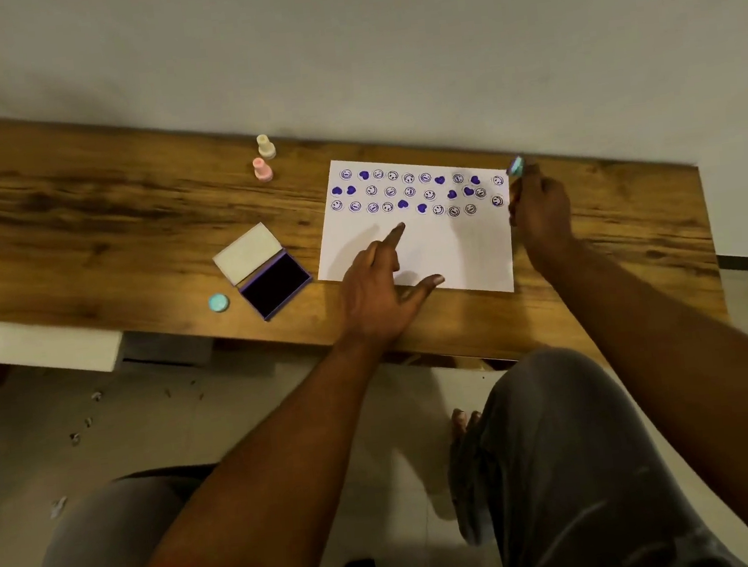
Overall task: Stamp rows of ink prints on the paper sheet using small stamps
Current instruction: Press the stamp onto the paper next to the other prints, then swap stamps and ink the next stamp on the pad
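A white paper sheet (452, 252) lies on the wooden table (103, 228), its upper part covered with three rows of purple smiley and heart prints. My left hand (379, 289) rests flat on the sheet's lower left, fingers spread, forefinger pointing up toward the prints. My right hand (540, 210) is off the sheet's right edge, holding a small teal stamp (516, 166) tilted with its inked face up. An open purple ink pad (273, 282) lies left of the sheet.
A yellow stamp (266, 146) and a pink stamp (262, 169) stand upright behind the ink pad. A teal cap (218, 303) lies by the pad's near left. The table's far edge meets a pale wall; my knees are below its near edge.
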`<state>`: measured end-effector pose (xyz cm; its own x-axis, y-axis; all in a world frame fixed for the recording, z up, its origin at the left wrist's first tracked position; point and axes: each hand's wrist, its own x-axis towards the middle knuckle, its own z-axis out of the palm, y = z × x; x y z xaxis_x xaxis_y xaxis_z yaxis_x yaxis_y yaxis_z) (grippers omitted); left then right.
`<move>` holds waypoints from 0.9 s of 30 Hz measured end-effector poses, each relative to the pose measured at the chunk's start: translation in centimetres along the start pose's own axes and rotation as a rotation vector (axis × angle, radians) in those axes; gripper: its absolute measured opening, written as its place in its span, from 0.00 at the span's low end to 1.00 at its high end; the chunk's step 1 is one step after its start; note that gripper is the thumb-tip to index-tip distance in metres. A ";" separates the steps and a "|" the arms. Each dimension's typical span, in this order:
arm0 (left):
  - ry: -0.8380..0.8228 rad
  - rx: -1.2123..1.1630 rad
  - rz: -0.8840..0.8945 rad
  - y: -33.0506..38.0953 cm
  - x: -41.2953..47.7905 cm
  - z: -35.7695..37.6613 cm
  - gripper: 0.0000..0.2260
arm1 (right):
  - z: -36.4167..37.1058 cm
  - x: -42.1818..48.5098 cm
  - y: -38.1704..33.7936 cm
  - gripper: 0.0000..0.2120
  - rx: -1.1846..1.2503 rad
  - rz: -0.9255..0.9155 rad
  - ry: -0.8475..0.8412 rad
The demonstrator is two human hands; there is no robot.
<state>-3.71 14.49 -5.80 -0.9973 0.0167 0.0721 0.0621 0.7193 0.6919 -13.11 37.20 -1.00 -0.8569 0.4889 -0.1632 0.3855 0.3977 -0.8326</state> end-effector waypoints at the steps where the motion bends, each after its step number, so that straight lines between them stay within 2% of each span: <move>1: 0.008 -0.006 0.013 -0.6 -0.3 -1.1 0.41 | 0.3 -0.7 0.1 0.26 0.040 0.038 -0.043; 4: -0.007 0.048 0.036 -2.8 -0.7 -5.2 0.38 | 1.5 -2.4 0.0 0.23 -0.097 -0.098 -0.108; 9: 0.032 0.179 0.030 -7.9 -2.5 -12.9 0.34 | 5.7 -5.8 -2.7 0.18 -0.268 -0.456 -0.226; 14: 0.154 0.196 -0.266 -11.8 -3.1 -17.0 0.32 | 11.4 -10.9 -5.4 0.20 -0.297 -0.615 -0.407; 17: 0.163 0.199 -0.323 -13.2 -2.6 -17.8 0.30 | 14.4 -13.9 -7.1 0.17 -0.230 -0.640 -0.501; 23: 0.115 0.218 -0.462 -16.5 -3.7 -19.6 0.30 | 20.4 -18.8 -9.2 0.14 -0.295 -0.696 -0.688; 27: 0.090 0.290 -0.436 -17.2 -3.8 -19.9 0.24 | 22.4 -20.5 -9.4 0.14 -0.372 -0.732 -0.724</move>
<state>-0.14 -11.73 -3.67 -0.9199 -0.3772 -0.1072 -0.3836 0.8088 0.4458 -6.86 6.09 -1.70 -0.8718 -0.4851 -0.0676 -0.3244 0.6752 -0.6625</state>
